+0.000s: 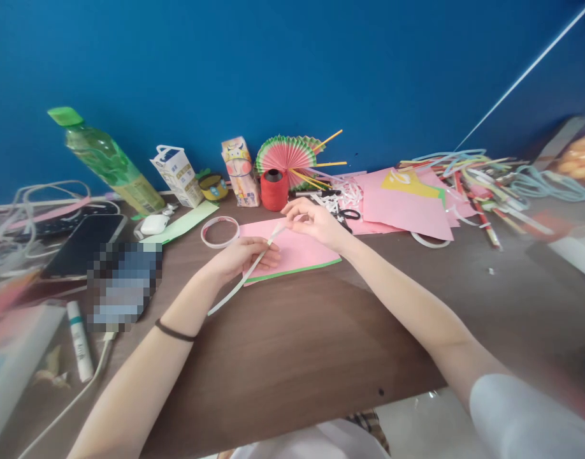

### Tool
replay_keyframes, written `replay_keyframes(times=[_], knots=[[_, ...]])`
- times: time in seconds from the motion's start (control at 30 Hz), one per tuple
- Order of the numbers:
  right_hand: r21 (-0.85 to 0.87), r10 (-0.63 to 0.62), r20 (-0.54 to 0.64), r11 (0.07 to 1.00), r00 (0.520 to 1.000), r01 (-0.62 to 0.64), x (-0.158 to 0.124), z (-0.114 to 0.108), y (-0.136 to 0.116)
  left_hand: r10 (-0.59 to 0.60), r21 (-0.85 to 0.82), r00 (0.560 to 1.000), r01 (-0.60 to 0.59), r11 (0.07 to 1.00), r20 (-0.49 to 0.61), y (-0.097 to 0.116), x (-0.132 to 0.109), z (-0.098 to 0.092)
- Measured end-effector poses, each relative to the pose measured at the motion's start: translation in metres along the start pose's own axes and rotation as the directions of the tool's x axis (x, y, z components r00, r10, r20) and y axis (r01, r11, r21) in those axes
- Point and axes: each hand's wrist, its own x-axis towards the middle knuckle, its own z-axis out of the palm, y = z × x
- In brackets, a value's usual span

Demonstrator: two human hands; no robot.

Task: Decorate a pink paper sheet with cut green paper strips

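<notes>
A thin whitish strip (235,294) runs between my two hands, its long tail hanging toward the lower left. My left hand (249,256) is closed on the strip near its middle. Fingers of my right hand (304,218) pinch the strip's upper end. Both hands are over pink paper (311,252) with a green edge, lying on the brown table (283,344). A roll of tape (220,232) lies just left of the paper. Behind my right hand stands a red spool of thread (274,191).
Along the blue wall stand a green bottle (113,162), cartons (178,177) and a folded paper fan (285,156). Black scissors (350,215), white scraps and pink sheets (407,207) lie right. Phones (85,245), cables and a marker (80,341) lie left.
</notes>
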Motion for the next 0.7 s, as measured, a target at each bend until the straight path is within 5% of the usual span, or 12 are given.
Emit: replay_keyframes(times=[0.17, 0.7], knots=[[-0.059, 0.070, 0.164, 0.996, 0.984, -0.061, -0.003, -0.002, -0.008, 0.029, 0.004, 0.999, -0.029, 1.000, 0.032, 0.004, -0.003, 0.008], [-0.124, 0.085, 0.085, 0.989, 0.993, -0.075, -0.003, 0.001, -0.001, 0.041, 0.045, 0.995, -0.045, 0.998, 0.087, 0.002, -0.003, 0.012]])
